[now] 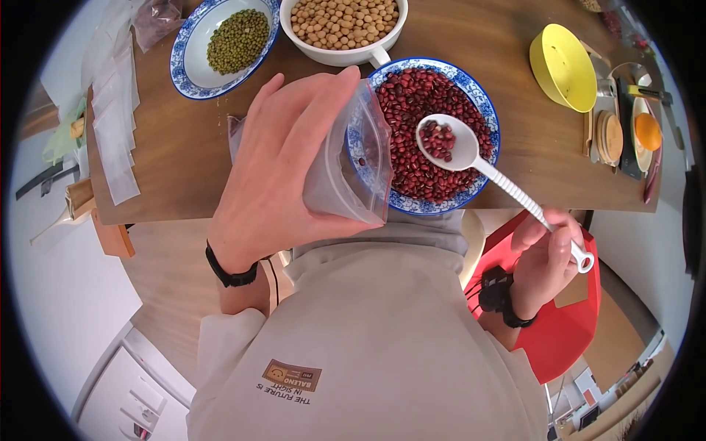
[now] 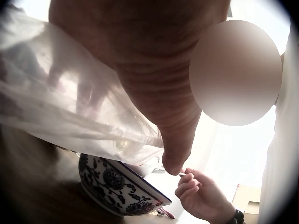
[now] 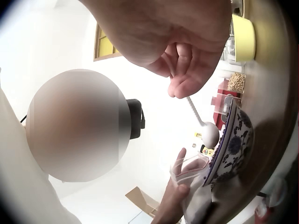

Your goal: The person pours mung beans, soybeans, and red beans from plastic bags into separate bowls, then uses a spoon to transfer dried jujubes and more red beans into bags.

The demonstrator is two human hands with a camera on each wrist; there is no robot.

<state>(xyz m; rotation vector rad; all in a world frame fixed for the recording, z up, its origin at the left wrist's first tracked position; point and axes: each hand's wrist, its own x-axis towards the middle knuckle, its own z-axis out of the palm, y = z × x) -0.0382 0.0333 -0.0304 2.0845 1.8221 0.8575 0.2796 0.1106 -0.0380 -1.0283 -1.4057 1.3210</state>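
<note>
My left hand (image 1: 283,165) grips a clear plastic zip bag (image 1: 334,180), thumb and fingers spread around its mouth, which gapes toward the bowl. The bag's edge overlaps the left rim of a blue-and-white bowl (image 1: 491,110) full of dark red beans (image 1: 419,95). In my right hand (image 1: 548,253) the ribbed handle of a white spoon (image 1: 507,184) is pinched near its looped end. The spoon's bowl carries a small heap of red beans above the others. From the right wrist view, the spoon (image 3: 210,134) appears beside the patterned bowl (image 3: 236,144), near the bag's mouth.
Behind stand a plate of green beans (image 1: 239,42) and a white handled bowl of chickpeas (image 1: 344,26). To the right are a yellow bowl (image 1: 562,70) and an orange (image 1: 647,132). Flat plastic bags (image 1: 114,140) line the left table edge. A red chair (image 1: 566,338) is at lower right.
</note>
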